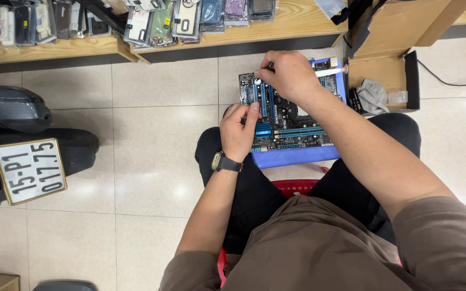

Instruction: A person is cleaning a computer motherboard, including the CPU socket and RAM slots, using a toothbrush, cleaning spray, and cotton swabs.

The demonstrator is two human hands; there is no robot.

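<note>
Circuit board (292, 121): dark, with blue slots, lay flat on a blue tray (292, 156) across the seated person's knees, above a red stool (297, 186).

Left hand (238, 132): wore a wristwatch (223, 161); closed over the board's near-left edge, thumb and fingers pinching it to steady it.

Right hand (289, 75): fingers drawn together around a small tool (265, 67), only a dark tip of which showed; the tip met the board at its far-left corner. What kind of tool it was could not be told.

Handling note, as a judgement: the work looked best done with the tool kept upright and square on its spot, pressed lightly, while the left hand held the board from sliding on the tray. Fingers seemed better kept on the board's edge than on its parts.

White tube (331, 71): lay at the far end of the board, just beside the right hand.

Cardboard box (389, 81): stood open on the tiled floor (152, 145) to the right, holding a grey cloth (373, 94).

Wooden shelf (297, 24): ran along the top, laid with packaged phone cases (163, 21).

Scooter (22, 145): stood at the left, well apart, its plate facing up.
</note>
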